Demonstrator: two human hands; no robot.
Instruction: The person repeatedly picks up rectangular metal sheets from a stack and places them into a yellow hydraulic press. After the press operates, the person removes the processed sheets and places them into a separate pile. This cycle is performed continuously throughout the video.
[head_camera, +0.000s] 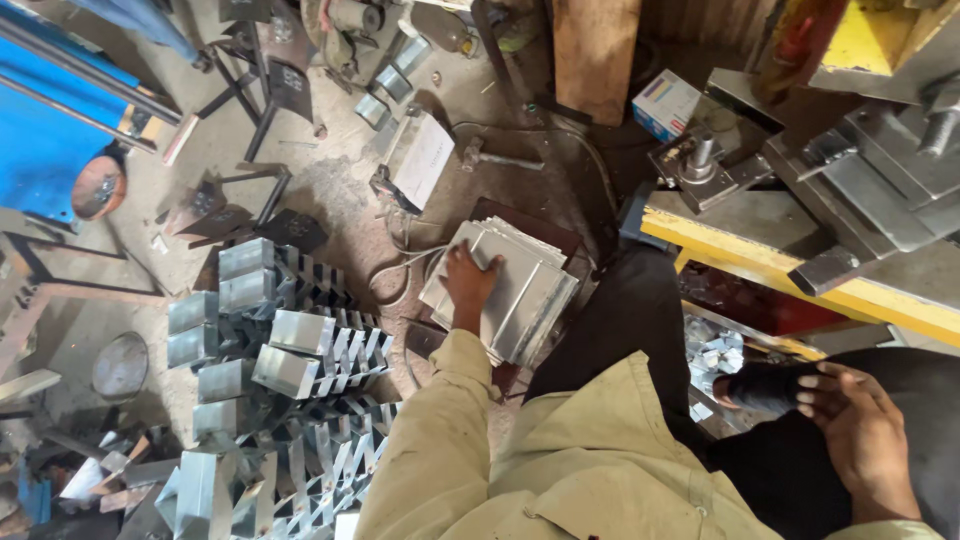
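My left hand (470, 283) reaches down and rests with its fingers on the top sheet of a stack of flat metal sheets (525, 290) lying on the floor by my left leg. Whether the fingers grip the sheet or only press on it is unclear. My right hand (860, 430) lies on my right thigh, fingers loosely spread, holding nothing. Both arms wear khaki sleeves (440, 420).
A pile of folded, notched metal box pieces (290, 370) covers the floor at left. A yellow-framed press machine (800, 265) stands at right, metal scraps (715, 355) beneath it. A small cardboard box (665, 103), a hammer (495, 157) and dark steel brackets (250, 215) lie further off.
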